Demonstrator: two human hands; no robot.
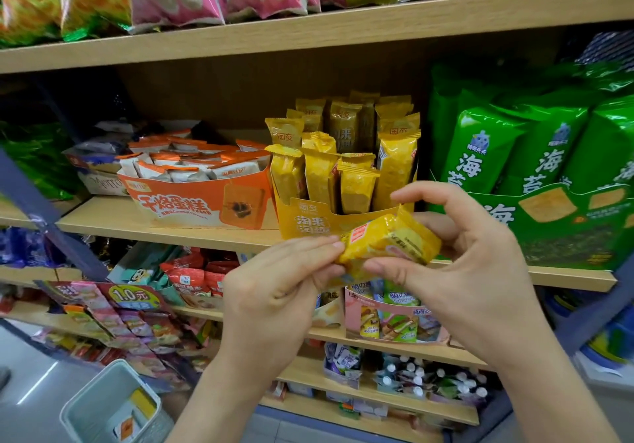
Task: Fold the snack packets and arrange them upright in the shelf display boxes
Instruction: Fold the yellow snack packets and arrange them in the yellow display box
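The left hand (pixel 274 291) pinches the left end of a yellow snack packet (pixel 387 243). The right hand (pixel 473 271) pinches its right end, thumb beneath and fingers curled above. The packet lies sideways in the air at the shelf's (pixel 171 233) front edge, before the yellow display box (pixel 308 223) of upright packets.

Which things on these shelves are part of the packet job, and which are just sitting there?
In the job: yellow snack packet, held by left hand and right hand; yellow display box; upright yellow packets inside it.
Just there: orange cake box; green seaweed packs; grey basket.
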